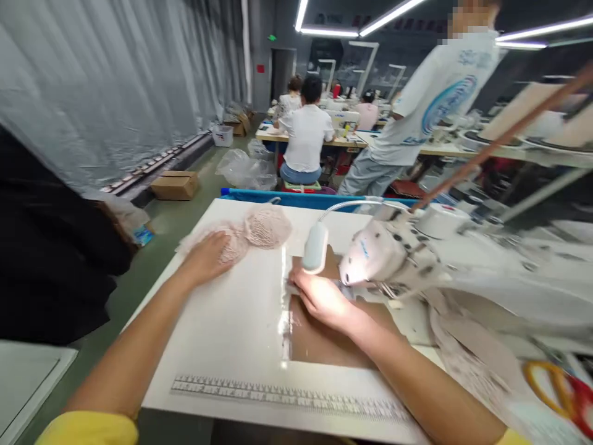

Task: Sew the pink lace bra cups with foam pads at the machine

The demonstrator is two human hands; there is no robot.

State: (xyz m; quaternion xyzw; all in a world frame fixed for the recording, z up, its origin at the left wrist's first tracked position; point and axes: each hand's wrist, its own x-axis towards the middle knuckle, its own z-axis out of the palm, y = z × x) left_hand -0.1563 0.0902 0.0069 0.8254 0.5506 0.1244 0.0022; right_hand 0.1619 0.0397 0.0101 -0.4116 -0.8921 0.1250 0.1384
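While the left hand lies flat, fingers spread, on the lace bra cups at frame centre-left, the right hand presses fabric under the sewing machine; grip unclear. Feeding stage; next needs steady alignment.

Grey curtain covers the wall at upper left; green floor below holds a cardboard box. Ceiling light strips run along the top. Seated workers occupy distant tables at centre

No wording is showing legibly anywhere: the ruler along the desk edge and the blue emblem on a standing person's shirt are blurring beyond reading.
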